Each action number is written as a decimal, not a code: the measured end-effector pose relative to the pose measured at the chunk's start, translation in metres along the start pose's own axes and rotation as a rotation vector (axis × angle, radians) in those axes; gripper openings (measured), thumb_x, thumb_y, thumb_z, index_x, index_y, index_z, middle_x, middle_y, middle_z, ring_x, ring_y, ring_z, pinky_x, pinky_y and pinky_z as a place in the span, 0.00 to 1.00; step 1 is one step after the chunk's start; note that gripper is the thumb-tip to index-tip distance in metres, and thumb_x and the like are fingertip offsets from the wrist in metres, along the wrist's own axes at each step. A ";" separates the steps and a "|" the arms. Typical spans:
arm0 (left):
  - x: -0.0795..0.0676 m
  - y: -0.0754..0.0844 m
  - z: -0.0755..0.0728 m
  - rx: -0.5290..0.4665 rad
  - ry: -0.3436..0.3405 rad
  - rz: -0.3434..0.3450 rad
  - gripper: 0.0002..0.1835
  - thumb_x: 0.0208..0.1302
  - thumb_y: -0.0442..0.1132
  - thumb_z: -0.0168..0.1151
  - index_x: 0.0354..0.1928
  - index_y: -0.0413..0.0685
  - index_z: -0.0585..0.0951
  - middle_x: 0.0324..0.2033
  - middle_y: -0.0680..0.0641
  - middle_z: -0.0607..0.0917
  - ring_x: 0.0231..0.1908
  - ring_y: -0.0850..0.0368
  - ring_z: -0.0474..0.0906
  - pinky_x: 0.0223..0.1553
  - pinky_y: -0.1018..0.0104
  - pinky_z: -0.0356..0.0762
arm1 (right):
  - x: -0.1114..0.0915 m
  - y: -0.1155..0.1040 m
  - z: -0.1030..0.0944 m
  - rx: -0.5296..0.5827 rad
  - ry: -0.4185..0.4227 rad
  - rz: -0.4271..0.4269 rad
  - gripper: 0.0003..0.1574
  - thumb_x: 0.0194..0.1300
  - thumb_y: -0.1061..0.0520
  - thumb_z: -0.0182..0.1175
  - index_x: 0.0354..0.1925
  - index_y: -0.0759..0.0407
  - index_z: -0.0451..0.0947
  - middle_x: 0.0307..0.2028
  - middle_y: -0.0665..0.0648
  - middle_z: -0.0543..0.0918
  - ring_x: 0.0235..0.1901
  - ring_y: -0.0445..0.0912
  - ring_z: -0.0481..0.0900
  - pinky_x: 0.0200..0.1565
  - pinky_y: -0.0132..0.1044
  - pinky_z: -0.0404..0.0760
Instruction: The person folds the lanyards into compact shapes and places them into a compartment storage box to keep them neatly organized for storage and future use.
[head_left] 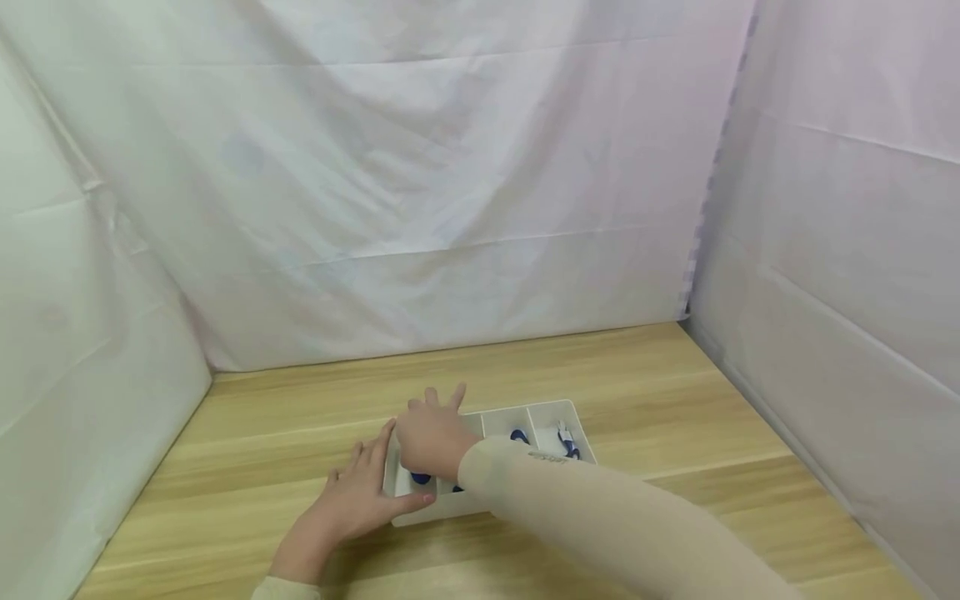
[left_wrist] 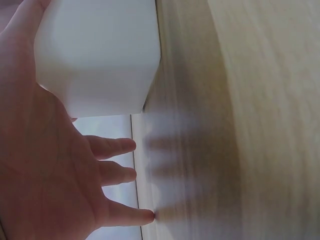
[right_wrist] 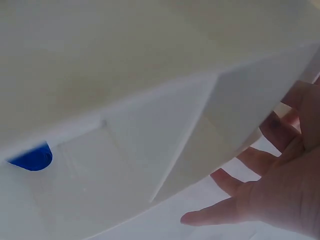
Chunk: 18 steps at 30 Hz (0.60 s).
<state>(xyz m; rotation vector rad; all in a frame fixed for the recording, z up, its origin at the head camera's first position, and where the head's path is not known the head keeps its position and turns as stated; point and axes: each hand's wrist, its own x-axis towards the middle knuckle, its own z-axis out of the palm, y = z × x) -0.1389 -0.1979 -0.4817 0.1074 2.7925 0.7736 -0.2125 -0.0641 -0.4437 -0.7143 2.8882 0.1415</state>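
A white divided box stands on the wooden table, its left end between my hands. My left hand braces that end, with the thumb along the near rim and the index finger along the left side; its other fingers are straight and spread in the left wrist view. Over the leftmost compartment bends my right hand, three fingers raised and spread. Its thumb and index finger are mostly hidden, and whether they pinch anything does not show. Just below it in that compartment shows a dark blue rounded thing.
In the rightmost compartment lies a white and blue cable-like thing. Another blue thing sits one compartment to its left, partly behind the right sleeve. White cloth hangs at the back and both sides of the table.
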 end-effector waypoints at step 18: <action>-0.002 -0.002 -0.006 0.033 -0.007 -0.009 0.71 0.56 0.82 0.65 0.87 0.56 0.39 0.85 0.35 0.53 0.83 0.26 0.36 0.67 0.08 0.35 | 0.001 0.000 0.011 -0.267 0.053 -0.134 0.25 0.77 0.30 0.57 0.69 0.16 0.74 0.73 0.45 0.77 0.80 0.54 0.61 0.73 0.85 0.45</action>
